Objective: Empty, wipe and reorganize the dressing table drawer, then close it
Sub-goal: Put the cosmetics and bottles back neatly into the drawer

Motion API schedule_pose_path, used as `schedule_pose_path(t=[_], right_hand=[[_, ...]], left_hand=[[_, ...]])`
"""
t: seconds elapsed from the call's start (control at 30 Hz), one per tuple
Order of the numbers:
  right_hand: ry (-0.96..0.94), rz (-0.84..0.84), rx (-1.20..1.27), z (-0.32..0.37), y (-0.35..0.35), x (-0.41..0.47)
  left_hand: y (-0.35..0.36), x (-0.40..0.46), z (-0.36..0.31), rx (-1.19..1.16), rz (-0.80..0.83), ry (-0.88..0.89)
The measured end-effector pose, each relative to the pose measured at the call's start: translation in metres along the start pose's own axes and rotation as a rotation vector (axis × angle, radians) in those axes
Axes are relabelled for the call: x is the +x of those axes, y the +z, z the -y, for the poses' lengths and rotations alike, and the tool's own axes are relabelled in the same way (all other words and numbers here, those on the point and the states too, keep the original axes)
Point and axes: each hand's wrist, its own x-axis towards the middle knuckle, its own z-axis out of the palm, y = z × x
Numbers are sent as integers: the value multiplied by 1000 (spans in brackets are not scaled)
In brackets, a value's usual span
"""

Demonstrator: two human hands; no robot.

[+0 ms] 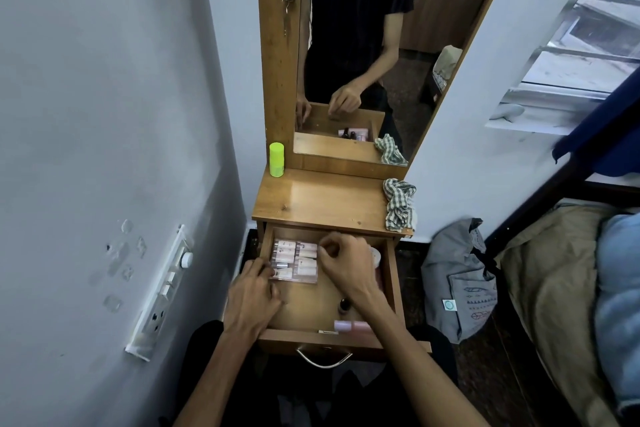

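The wooden drawer (393,284) of the dressing table stands pulled out. A clear pack of small pink and white tubes (296,258) lies in its back left part. My left hand (251,298) has its curled fingertips on the pack's near left corner. My right hand (343,263) reaches over the pack's right edge with fingers curled; what it holds is hidden. A dark small bottle (343,305) and pink tubes (349,326) lie near the drawer front, and a round pale pot (375,255) sits at the right. A checked cloth (400,203) rests on the tabletop (318,198).
A lime green bottle (276,159) stands at the tabletop's back left, under the mirror (363,45). A wall with a switchboard (162,291) is close on the left. A grey bag (457,281) sits on the floor to the right, beside a bed (568,288).
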Motion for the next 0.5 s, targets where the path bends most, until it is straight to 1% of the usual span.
schedule_pose_path(t=[0.17, 0.33, 0.5], right_hand=[[8, -21, 89, 48, 15, 76], [99, -38, 93, 89, 27, 143], [110, -46, 34, 112, 46, 177]], left_hand=[[-1, -1, -1, -14, 11, -10], [-2, -2, -4, -25, 2, -16], [-1, -1, 0, -34, 33, -25]])
